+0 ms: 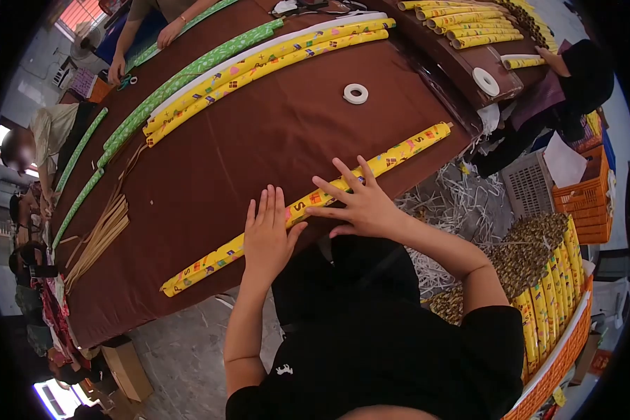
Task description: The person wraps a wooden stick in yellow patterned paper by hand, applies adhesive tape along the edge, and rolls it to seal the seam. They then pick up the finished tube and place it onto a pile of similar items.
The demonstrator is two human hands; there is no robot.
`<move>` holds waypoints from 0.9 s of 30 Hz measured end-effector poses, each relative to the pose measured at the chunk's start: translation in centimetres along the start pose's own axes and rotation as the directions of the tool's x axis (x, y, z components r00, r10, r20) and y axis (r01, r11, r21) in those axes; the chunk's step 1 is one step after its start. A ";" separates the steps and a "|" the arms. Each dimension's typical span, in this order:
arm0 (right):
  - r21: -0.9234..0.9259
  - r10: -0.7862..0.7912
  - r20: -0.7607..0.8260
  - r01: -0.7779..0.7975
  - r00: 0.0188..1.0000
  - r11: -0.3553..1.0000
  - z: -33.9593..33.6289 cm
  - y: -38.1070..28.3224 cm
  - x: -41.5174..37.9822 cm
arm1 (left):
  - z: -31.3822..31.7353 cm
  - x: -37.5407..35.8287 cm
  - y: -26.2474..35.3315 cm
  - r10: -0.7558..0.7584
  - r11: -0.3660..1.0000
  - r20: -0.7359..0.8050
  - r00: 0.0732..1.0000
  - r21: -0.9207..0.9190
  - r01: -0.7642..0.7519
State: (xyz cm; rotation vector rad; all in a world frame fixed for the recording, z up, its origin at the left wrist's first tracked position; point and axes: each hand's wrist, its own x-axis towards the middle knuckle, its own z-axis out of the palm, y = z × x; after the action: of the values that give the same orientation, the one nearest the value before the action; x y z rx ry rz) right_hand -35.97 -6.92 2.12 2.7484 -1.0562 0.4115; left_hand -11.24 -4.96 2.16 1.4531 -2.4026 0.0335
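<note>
A long yellow tube wrapped in patterned paper [297, 209] lies slantwise along the near edge of the brown-covered table [259, 140]. My left hand [264, 238] rests flat across it, fingers together and stretched out. To its right, my right hand [355, 204] spreads its fingers over the same tube, palm down. Neither hand is closed around it. Farther up the cloth sits a white roll of tape [355, 94], apart from both hands.
Long yellow paper lengths [259, 66] and green ones [189, 84] lie across the far side. Thin sticks [101, 238] are bundled at left. Another person's hands [171, 33] work near scissors [127, 82]. An orange basket [553, 371] of yellow tubes stands right, near paper shreds [462, 203].
</note>
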 end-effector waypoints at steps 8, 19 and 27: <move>0.125 0.119 -0.003 -0.117 0.993 0.985 0.6 -2.6 1.0 | -0.3 0.1 -0.1 -0.016 1.000 0.039 0.999 -0.025 0.018; 0.077 0.190 -0.015 -0.189 0.982 0.979 0.6 -2.3 -0.3 | 0.4 0.6 0.3 -0.075 0.994 -0.013 0.997 0.083 0.076; -0.009 0.312 -0.066 -0.313 0.948 0.950 0.7 -1.1 -2.7 | 0.5 0.5 0.3 -0.077 0.994 -0.020 0.997 0.081 0.079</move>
State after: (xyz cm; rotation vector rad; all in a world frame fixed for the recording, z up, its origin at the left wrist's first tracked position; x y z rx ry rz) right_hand -36.95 -4.59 0.54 2.5331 -1.4756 0.5240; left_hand -11.84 -5.35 1.83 1.5757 -2.3547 0.1265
